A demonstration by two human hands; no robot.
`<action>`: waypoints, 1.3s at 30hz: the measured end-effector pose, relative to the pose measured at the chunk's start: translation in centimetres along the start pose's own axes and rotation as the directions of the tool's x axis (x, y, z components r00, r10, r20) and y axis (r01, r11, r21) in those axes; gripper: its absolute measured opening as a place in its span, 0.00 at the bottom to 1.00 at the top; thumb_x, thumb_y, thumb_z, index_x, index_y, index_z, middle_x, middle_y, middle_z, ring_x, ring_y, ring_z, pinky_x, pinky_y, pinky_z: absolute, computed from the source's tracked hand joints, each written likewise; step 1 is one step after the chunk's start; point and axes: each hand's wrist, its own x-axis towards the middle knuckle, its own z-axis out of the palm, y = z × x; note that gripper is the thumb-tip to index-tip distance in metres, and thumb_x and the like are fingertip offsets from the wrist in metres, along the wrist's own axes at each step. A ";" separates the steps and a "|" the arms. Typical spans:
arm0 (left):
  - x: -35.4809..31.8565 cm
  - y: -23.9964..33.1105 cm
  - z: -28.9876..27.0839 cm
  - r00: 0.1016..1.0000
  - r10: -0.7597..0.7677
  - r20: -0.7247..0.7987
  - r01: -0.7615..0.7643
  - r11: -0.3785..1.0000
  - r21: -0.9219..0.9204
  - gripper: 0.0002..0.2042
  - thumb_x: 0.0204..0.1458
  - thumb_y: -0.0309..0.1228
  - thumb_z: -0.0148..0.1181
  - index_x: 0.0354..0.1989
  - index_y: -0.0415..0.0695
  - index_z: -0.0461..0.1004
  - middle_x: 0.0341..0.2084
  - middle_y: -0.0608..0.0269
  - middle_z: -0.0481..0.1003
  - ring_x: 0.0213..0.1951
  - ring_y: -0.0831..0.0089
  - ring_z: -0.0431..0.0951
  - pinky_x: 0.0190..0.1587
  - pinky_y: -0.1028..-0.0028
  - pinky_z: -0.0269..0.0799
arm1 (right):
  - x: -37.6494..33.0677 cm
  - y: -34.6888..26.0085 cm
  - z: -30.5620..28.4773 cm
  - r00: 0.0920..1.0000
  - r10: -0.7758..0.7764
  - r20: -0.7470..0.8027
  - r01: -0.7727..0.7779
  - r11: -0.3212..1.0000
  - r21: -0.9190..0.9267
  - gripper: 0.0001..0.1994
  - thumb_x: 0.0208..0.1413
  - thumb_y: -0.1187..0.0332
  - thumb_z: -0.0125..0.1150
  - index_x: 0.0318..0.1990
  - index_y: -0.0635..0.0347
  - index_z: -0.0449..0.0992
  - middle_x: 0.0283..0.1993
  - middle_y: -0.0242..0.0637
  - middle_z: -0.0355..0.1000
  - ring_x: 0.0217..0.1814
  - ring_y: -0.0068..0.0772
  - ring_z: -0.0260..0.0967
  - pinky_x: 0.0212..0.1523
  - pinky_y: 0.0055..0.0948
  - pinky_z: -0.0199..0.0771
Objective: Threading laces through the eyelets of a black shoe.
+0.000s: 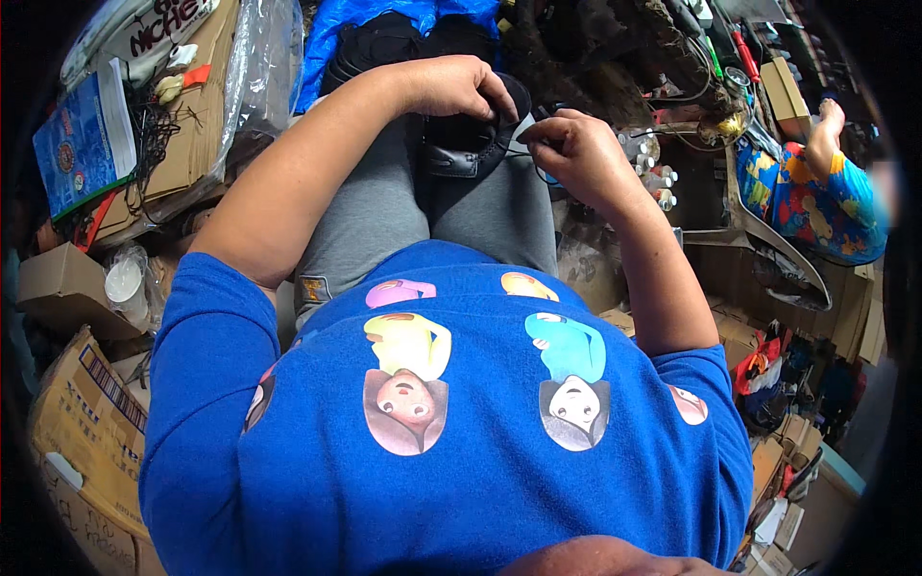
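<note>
Black shoe sits on your lap, across the knees of your grey leggings. It looks like soft matte fabric or suede with a rounded toe; a stiffer dark strap or sole edge shows along its lower side. Finer texture is too small to read.

Your left hand is curled over the top of the shoe, fingers bent down onto the upper and pressing it against your lap. The hand is closed around the shoe's top edge, not flat.

Your right hand is at the shoe's right end, thumb and forefinger pinched tight. A thin thread or lace runs from that pinch toward the shoe. Can't tell whether a needle is in the pinch; it's too small. A bit of white material shows between the two hands, just beside the shoe.

Around you:
- Flattened brown cardboard boxes on your left, corrugated and creased.
- Crinkled blue plastic sheet ahead of your knees.
- Small white spools or bottles just right of your right hand.
- Another person in a bright printed garment is at far right, well apart from you.
</note>
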 end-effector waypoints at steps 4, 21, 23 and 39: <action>-0.5 0.1 0.1 0.999 0.035 0.003 -0.035 0.999 0.028 0.16 0.44 0.26 0.57 0.44 0.50 0.79 0.32 0.59 0.71 0.41 0.65 0.71 0.50 0.72 0.65 | -0.1 -0.9 0.0 0.999 -0.018 -0.035 0.014 0.993 -0.117 0.09 0.43 0.68 0.59 0.33 0.58 0.80 0.29 0.44 0.72 0.33 0.46 0.72 0.38 0.37 0.73; -1.2 0.9 0.8 0.999 0.032 -0.029 -0.031 0.999 0.035 0.14 0.46 0.27 0.58 0.43 0.50 0.79 0.32 0.60 0.68 0.39 0.67 0.69 0.48 0.72 0.65 | -1.3 -0.3 0.7 0.998 0.001 -0.065 0.005 0.996 0.086 0.08 0.46 0.73 0.62 0.36 0.56 0.80 0.31 0.41 0.71 0.33 0.37 0.73 0.36 0.31 0.72; -1.2 0.8 0.9 0.998 0.055 -0.013 -0.055 0.998 0.028 0.14 0.47 0.28 0.59 0.43 0.50 0.79 0.32 0.60 0.67 0.40 0.67 0.69 0.48 0.72 0.65 | -1.2 0.2 0.5 0.995 0.096 0.019 -0.097 0.985 0.145 0.09 0.47 0.75 0.62 0.38 0.56 0.80 0.33 0.37 0.71 0.33 0.30 0.71 0.35 0.27 0.70; 0.4 -1.2 0.8 0.994 0.101 -0.048 -0.094 0.988 0.121 0.18 0.42 0.26 0.64 0.45 0.51 0.78 0.33 0.62 0.64 0.40 0.67 0.68 0.47 0.72 0.65 | 2.2 6.6 2.0 0.956 -0.088 0.281 -0.100 0.800 0.591 0.12 0.50 0.75 0.60 0.44 0.56 0.79 0.39 0.30 0.71 0.43 0.22 0.67 0.45 0.21 0.67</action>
